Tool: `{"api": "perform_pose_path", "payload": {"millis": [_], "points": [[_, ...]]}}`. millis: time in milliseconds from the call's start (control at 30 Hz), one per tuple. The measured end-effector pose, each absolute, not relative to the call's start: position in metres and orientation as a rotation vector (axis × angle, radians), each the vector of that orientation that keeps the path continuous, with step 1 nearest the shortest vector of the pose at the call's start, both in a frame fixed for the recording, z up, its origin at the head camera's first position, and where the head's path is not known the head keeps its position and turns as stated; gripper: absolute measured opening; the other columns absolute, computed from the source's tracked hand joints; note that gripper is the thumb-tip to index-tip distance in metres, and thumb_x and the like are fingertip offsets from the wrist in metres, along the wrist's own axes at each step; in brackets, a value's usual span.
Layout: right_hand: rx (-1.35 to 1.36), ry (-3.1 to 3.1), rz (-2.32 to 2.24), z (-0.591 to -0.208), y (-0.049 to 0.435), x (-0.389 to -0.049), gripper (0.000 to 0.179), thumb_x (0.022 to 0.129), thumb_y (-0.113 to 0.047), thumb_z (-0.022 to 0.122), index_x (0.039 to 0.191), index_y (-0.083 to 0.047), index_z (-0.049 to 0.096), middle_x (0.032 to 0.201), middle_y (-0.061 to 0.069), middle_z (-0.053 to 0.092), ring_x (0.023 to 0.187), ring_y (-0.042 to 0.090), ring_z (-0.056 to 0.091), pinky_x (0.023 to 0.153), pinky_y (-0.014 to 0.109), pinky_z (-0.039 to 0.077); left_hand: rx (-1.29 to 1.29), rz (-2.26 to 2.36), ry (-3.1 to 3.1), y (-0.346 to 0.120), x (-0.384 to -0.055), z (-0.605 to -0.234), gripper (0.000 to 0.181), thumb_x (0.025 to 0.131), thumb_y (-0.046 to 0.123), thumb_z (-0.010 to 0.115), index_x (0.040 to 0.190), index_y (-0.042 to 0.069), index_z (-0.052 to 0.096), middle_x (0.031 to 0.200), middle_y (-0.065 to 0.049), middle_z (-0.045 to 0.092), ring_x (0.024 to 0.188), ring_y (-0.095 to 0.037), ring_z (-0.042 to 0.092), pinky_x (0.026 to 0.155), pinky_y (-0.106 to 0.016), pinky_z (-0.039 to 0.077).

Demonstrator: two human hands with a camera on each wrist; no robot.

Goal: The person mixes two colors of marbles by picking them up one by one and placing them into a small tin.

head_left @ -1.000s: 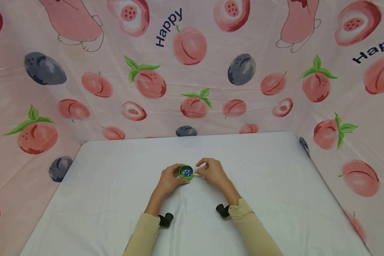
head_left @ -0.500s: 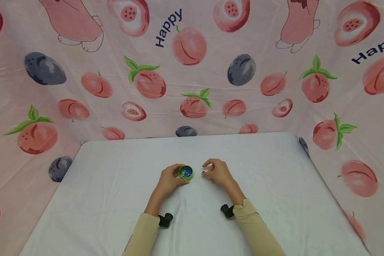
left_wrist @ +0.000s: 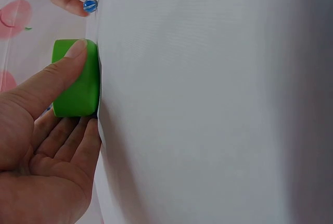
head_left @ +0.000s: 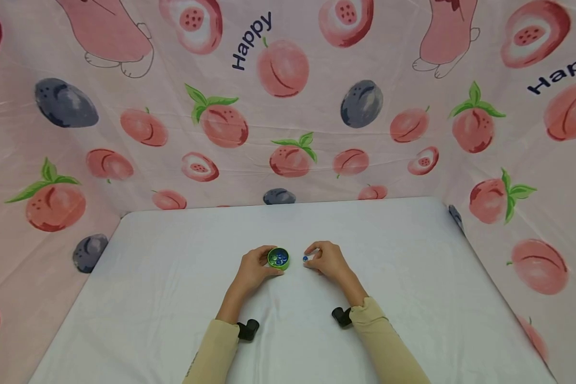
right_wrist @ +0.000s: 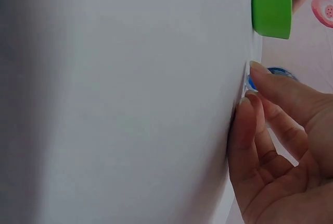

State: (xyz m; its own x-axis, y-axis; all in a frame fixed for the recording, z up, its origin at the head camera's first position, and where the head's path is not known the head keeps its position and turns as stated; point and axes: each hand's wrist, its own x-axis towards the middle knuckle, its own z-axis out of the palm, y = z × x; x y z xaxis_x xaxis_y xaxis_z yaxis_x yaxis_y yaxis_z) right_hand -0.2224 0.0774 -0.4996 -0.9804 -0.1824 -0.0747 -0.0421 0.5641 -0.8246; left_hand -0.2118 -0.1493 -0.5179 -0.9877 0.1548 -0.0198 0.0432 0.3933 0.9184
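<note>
In the head view my left hand (head_left: 255,271) grips a small round green cup (head_left: 286,266) from its left side, thumb in front and fingers behind. Several shiny blue marbles (head_left: 280,258) lie inside it. The left wrist view shows the thumb pressed on the smooth green wall (left_wrist: 78,91) of the cup, which stands upright at the white tabletop. A short gap to the right, my right hand (head_left: 329,260) pinches a single blue glassy marble (left_wrist: 90,5) at its thumb and fingertips, low over the table. In the right wrist view, the thumb partly covers this marble (right_wrist: 251,83).
A white cloth (head_left: 173,298) covers the table, slightly creased near the hands. Pink fruit-printed curtains (head_left: 317,117) rise at the back and both sides. Each wrist carries a small black camera (head_left: 248,330).
My right hand has moved a little to the right, away from the cup, and the blue marble now shows at its fingertips. My left hand and the cup have stayed in place.
</note>
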Motion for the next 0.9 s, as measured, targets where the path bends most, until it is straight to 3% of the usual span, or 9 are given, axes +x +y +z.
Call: {"api": "perform_pose_path", "payload": {"millis": [400, 733, 900], "points": [[-0.223, 2.696, -1.335, -0.507, 0.076, -0.227, 0.007, 0.092, -0.006, 0.08, 0.098, -0.002, 0.077, 0.053, -0.004, 0.051, 0.043, 0.008, 0.045, 0.045, 0.02, 0.035, 0.202, 1.686, 2.531, -0.151, -0.214, -0.522, 0.063, 0.079, -0.008, 0.088, 0.137, -0.01, 0.063, 0.135, -0.028, 0.066, 0.132, -0.042, 0.063, 0.11, -0.045, 0.055], [-0.232, 2.675, -1.349, -0.501, 0.074, -0.224, 0.01, 0.094, -0.008, 0.078, 0.102, -0.002, 0.077, 0.054, -0.003, 0.053, 0.042, 0.009, 0.046, 0.045, 0.02, 0.037, 0.192, 1.682, 2.527, -0.15, -0.214, -0.522, 0.063, 0.078, -0.009, 0.088, 0.136, -0.009, 0.063, 0.135, -0.028, 0.066, 0.132, -0.041, 0.063, 0.109, -0.043, 0.056], [-0.252, 2.672, -1.363, -0.492, 0.069, -0.223, 0.009, 0.095, -0.008, 0.076, 0.103, -0.002, 0.077, 0.059, 0.005, 0.06, 0.043, 0.009, 0.048, 0.046, 0.02, 0.038, 0.185, 1.695, 2.52, -0.15, -0.214, -0.521, 0.063, 0.078, -0.009, 0.088, 0.136, -0.009, 0.064, 0.134, -0.026, 0.067, 0.131, -0.04, 0.064, 0.109, -0.044, 0.056]]}}
